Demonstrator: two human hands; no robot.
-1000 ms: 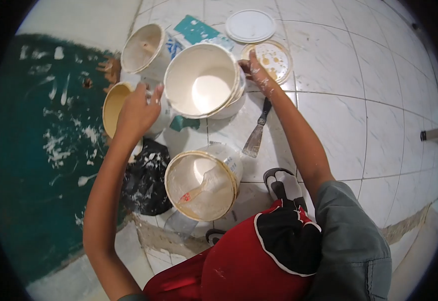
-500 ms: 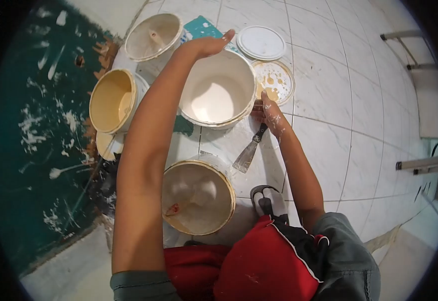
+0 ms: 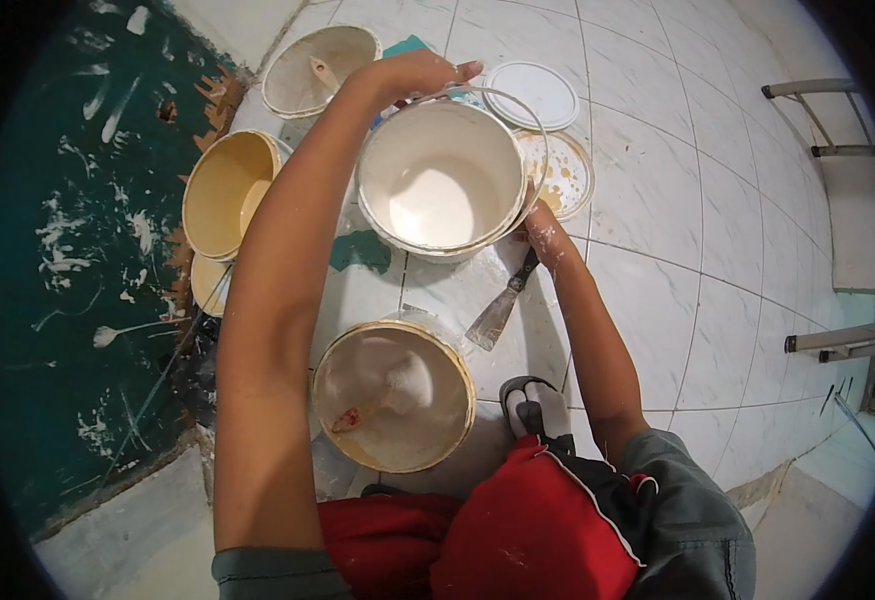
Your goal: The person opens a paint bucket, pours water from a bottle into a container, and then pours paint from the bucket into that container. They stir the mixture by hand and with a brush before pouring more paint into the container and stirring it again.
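A large white bucket with whitish material inside stands tilted slightly toward me. My left hand reaches over its far rim and grips it there, the fingertips hidden behind the edge. At the bucket's right side is my right hand, its fingers closed around the black handle of a putty knife whose blade points down toward me. The bucket's wire handle arcs out over the right side, above that hand. Most of the right fingers are hidden.
Nearer me stands a bucket with a red-handled brush inside. A yellow-lined bucket and another bucket line the left. Two lids lie beyond on white tiles. A paint-spattered green panel is at left; metal legs at right.
The wire handle now shows as an arc over the bucket's right side. My left hand has dipped closer to the far rim, and the bucket shows slightly further right.
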